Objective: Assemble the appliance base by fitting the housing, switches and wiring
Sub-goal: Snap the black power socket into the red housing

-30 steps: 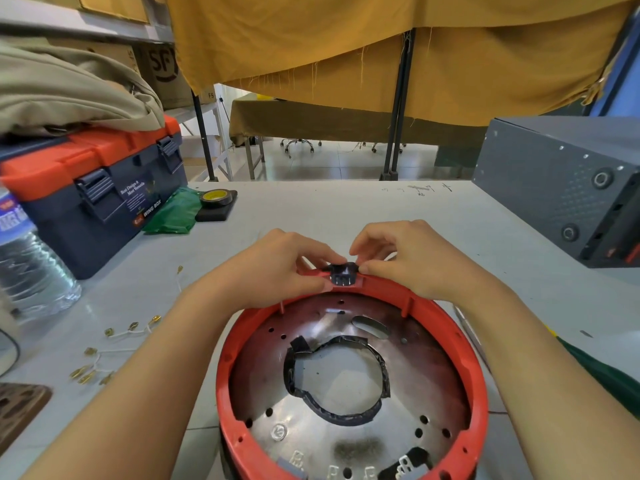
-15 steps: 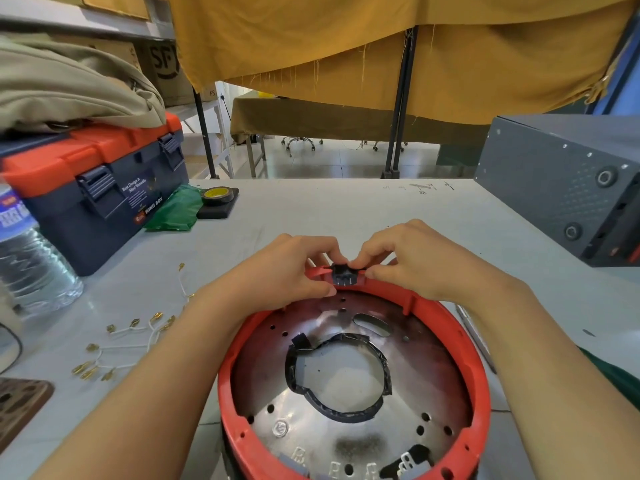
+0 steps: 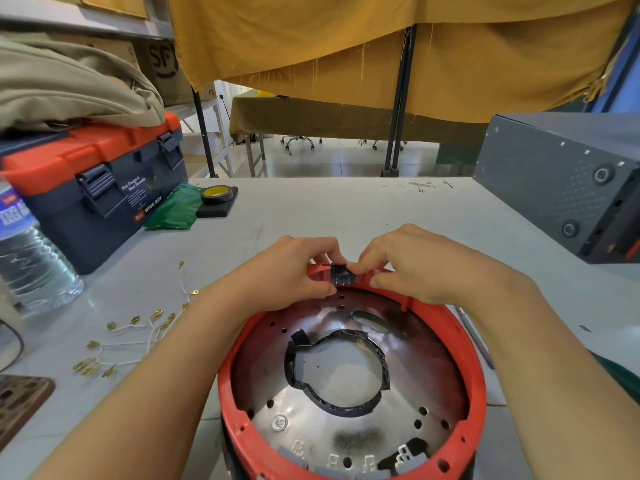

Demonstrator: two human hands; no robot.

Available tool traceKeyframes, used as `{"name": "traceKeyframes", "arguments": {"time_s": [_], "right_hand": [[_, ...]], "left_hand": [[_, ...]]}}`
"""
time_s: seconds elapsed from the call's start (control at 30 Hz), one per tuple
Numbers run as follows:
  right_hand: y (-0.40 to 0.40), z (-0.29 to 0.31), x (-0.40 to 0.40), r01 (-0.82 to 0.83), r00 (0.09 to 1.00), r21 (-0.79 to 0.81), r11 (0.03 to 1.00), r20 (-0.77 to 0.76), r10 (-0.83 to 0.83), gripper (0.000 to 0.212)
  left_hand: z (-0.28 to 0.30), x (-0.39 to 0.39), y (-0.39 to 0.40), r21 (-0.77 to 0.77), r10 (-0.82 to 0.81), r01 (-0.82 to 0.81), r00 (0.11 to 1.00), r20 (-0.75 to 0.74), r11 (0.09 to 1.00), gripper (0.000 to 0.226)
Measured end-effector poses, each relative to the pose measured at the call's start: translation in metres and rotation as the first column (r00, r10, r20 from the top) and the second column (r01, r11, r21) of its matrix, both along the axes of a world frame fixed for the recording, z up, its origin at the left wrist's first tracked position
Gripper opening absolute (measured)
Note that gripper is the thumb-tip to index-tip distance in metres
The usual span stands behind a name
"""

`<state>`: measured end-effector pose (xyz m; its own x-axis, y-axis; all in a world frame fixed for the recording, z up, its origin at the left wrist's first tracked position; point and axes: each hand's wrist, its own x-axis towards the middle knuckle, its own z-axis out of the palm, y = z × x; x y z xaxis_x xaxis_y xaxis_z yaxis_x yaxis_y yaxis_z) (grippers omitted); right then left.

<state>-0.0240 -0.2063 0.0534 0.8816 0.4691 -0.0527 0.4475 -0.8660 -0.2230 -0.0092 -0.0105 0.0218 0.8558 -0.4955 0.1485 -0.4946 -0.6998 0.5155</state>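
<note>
Head view, nearest first: the red housing (image 3: 479,386) sits upside down on the grey table (image 3: 311,209), close to the person, its metal plate (image 3: 346,420) showing a large central hole ringed with black tape (image 3: 377,362). At the housing's far rim a small black switch (image 3: 343,274) sits in the red edge. The left hand (image 3: 294,271) pinches it from the left with curled fingers and thumb, and the right hand (image 3: 415,265) pinches it from the right the same way. Left of the housing, white wires with brass terminals (image 3: 135,334) lie loose on the table. Farther left stand a water bottle (image 3: 27,258) and a toolbox (image 3: 93,188), with a tape roll (image 3: 216,195) beyond. A grey metal case (image 3: 554,181) stands far right.
</note>
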Motion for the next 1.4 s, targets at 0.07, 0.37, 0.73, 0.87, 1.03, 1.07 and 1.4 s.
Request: {"name": "traceKeyframes", "arguments": {"time_s": [0.07,0.37,0.73,0.87,1.03,1.07,1.4], "right_hand": [[0.005,0.003,-0.005,0.001,0.998,-0.065,0.998,0.062,0.003,0.033],[0.011,0.004,-0.009,-0.025,0.989,-0.084,0.996,0.142,0.037,0.036],[0.005,-0.002,-0.002,0.043,0.999,0.072,0.996,-0.010,-0.043,0.046],[0.007,-0.002,-0.002,0.052,0.999,0.097,0.994,-0.007,-0.052,0.045],[0.005,-0.011,-0.001,0.076,0.997,0.164,0.984,-0.014,-0.075,0.045],[0.005,-0.013,-0.001,0.078,0.997,0.183,0.980,-0.012,-0.077,0.044],[0.000,-0.033,-0.007,0.095,0.988,0.490,0.866,0.057,-0.140,0.033]], "left_hand": [[0.000,0.000,-0.001,0.003,0.000,0.000,1.000,0.000,1.000,0.022],[0.001,0.000,-0.001,0.018,-0.013,0.013,1.000,-0.016,1.000,0.026],[-0.002,-0.002,0.000,0.045,-0.022,0.021,0.999,0.023,0.999,0.031],[-0.002,-0.002,0.000,0.047,-0.013,0.012,1.000,0.029,0.999,0.031],[-0.002,-0.003,0.000,0.062,-0.018,0.015,0.999,0.046,0.998,0.030],[-0.002,-0.004,0.000,0.066,-0.017,0.014,0.999,0.047,0.998,0.031],[-0.007,-0.009,0.002,0.079,-0.032,0.024,0.994,0.102,0.997,0.038]]}}
